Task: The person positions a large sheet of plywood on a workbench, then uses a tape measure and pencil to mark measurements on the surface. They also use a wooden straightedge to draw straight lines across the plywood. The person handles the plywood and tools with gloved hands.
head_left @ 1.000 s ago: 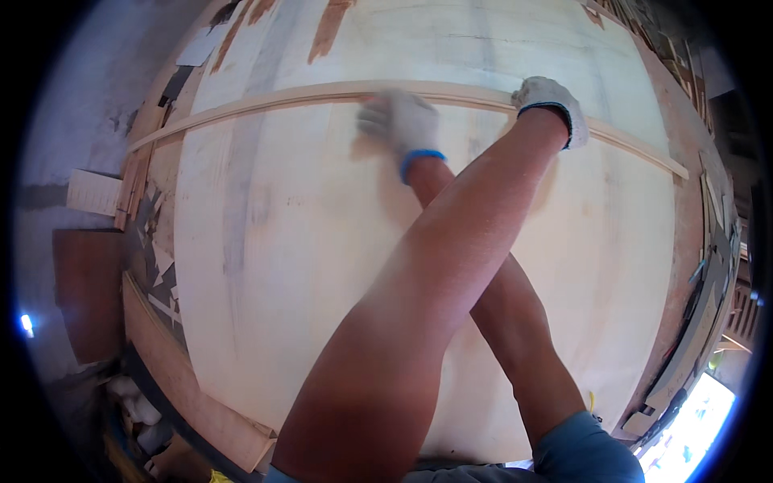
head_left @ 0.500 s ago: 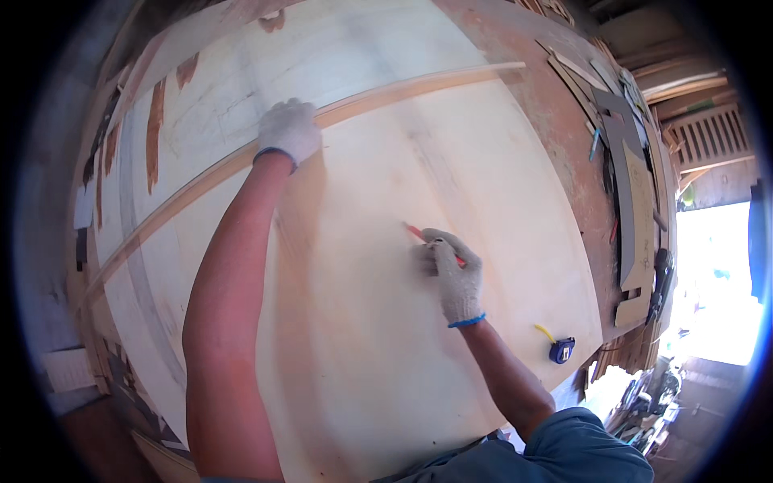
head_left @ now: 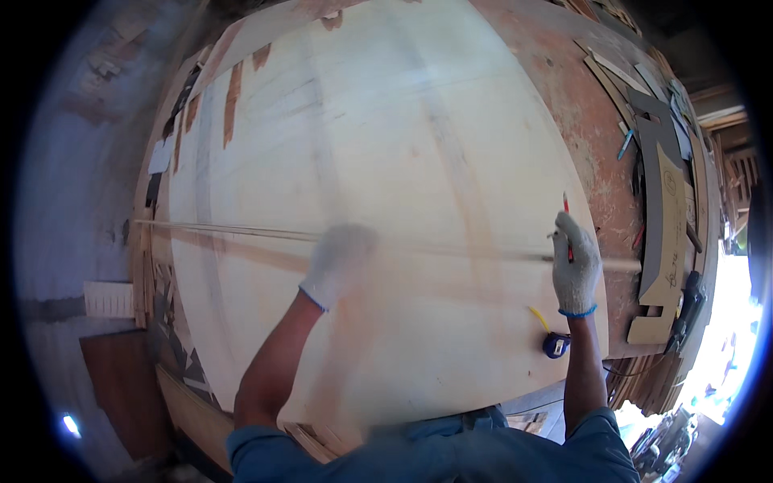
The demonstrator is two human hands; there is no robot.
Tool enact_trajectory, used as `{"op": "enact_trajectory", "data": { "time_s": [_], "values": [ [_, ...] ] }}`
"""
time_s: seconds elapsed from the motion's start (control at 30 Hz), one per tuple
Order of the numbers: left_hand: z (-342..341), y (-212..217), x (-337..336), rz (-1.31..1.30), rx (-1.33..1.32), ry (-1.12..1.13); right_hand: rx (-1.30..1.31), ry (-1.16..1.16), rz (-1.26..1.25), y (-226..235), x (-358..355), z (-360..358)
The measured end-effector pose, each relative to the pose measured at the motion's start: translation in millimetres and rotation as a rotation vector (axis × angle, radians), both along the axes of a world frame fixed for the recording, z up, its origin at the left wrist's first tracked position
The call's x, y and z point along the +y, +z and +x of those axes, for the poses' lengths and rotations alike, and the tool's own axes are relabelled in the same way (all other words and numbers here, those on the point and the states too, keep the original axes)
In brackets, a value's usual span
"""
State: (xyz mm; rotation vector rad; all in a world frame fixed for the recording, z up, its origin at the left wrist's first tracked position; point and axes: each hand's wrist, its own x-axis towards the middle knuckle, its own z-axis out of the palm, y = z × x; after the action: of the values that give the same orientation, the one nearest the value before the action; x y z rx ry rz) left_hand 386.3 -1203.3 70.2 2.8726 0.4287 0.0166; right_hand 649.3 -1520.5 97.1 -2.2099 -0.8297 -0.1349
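A large pale plywood sheet point(head_left: 386, 161) lies under both hands. Across it runs a long thin wooden strip point(head_left: 241, 231), blurred along its right part. My left hand point(head_left: 342, 253), in a white knitted glove, is closed on the strip near the middle; motion smears its fingers. My right hand point(head_left: 576, 270), gloved too, pinches a red pencil point(head_left: 566, 203) that points up and away, near the sheet's right edge. The strip passes at this hand; whether they touch I cannot tell. Just below sits a dark blue tape measure point(head_left: 555, 344) with a bit of yellow tape out.
Beyond the sheet's right edge, a worn reddish-brown tabletop point(head_left: 564, 97) shows. Brown cardboard templates point(head_left: 670, 233) and offcuts are piled there, with a light-blue pen point(head_left: 626, 145) beside them. At left stand a wall point(head_left: 72, 209) and a brown board point(head_left: 125, 394).
The strip has swung from a slant to nearly level and come nearer, with my left hand moving toward me and right. My right hand has moved right with the pencil. The view has shifted.
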Motion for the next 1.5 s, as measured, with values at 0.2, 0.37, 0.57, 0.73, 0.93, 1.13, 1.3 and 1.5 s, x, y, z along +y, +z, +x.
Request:
{"op": "enact_trajectory", "data": {
  "time_s": [0.2,0.37,0.57,0.73,0.93,1.13,1.3,1.5],
  "values": [
    [-46.7,16.7,-104.2,-0.144,-0.202,0.012,0.116,0.047,-0.207,12.3,-110.9,-34.2],
    [-36.7,36.0,-167.4,-0.162,-0.29,-0.115,0.298,-0.17,-0.159,9.7,-198.5,-61.4],
    [-43.3,43.1,-216.3,-0.163,-0.077,-0.213,0.172,-0.269,-0.158,1.0,-275.9,-108.2],
    [-61.6,32.7,-210.4,-0.098,-0.138,-0.25,0.089,-0.223,-0.371,7.8,-269.2,-117.5],
    [-65.3,35.6,-153.4,0.017,-0.155,-0.169,-0.109,-0.148,-0.254,16.1,-183.3,-70.1],
    [-62.3,25.4,-66.6,-0.072,-0.185,0.003,-0.243,-0.046,-0.164,-25.3,-90.9,29.6],
    [-59.7,0.1,21.7,0.126,-0.195,0.1,-0.294,0.047,-0.09,-39.1,0.4,103.6],
    [-22.4,-13.0,117.2,0.124,-0.295,0.228,-0.369,0.085,-0.061,-43.8,98.5,195.3]
  ]
}}
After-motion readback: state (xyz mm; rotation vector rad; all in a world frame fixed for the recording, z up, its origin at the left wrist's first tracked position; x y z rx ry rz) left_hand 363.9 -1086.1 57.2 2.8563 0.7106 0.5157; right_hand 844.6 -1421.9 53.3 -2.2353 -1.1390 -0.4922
